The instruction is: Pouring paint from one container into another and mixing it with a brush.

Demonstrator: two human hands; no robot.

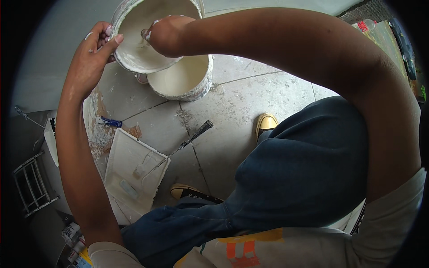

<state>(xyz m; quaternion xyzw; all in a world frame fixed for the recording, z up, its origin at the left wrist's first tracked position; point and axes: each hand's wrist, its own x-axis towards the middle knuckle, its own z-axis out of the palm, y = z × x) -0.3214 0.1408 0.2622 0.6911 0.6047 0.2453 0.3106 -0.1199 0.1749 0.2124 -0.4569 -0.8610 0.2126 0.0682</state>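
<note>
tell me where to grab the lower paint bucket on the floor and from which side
Judging by its pose, take the lower bucket by its near rim, coming from the person's side. It stands upright and open on the tiled floor, and the tilted upper bucket, held by the left hand with the right hand inside, covers its far side.

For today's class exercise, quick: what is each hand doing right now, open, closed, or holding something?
Left hand: closed on the rim of the tilted paint bucket.
Right hand: reaching inside that bucket; its fingers are hidden, so its state cannot be told.
</note>
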